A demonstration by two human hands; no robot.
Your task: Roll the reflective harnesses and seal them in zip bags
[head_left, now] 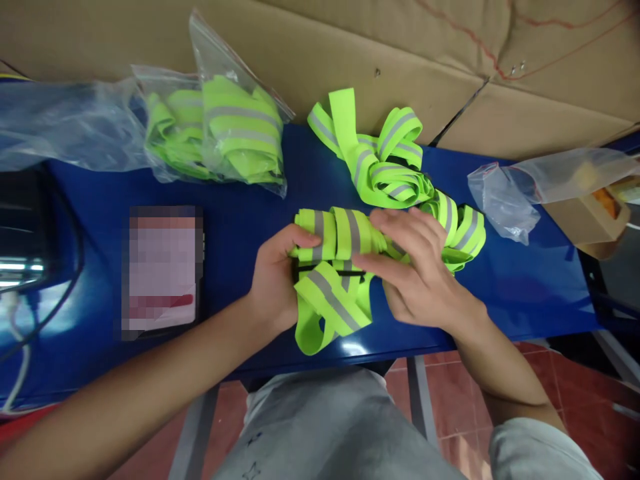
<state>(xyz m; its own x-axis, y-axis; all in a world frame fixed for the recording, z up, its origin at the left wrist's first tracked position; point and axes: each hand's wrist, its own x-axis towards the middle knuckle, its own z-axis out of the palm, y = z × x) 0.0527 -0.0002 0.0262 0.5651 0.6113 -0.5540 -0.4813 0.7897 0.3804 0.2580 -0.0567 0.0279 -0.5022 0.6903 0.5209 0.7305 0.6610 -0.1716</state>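
My left hand [277,273] is closed around the left end of a folded neon-yellow reflective strap [325,233], its thumb pressing on the top. Grey stripes run along the strap, and a dark band or buckle part crosses its middle. A loose loop hangs from its near side, over the table's front part. My right hand [420,267] lies over the right end of the same bundle, fingers stretched and apart, touching it. Just beyond that hand lies a pile of more neon reflective straps [395,160], loosely coiled.
Clear zip bags with folded neon straps [243,133] stand at the back left of the blue table [250,220]. A pixelated phone-like object [163,273] lies left, near a black device [25,227] with cables. An empty plastic bag [505,200] and a small cardboard box [587,217] sit right. Large cartons [340,60] line the back.
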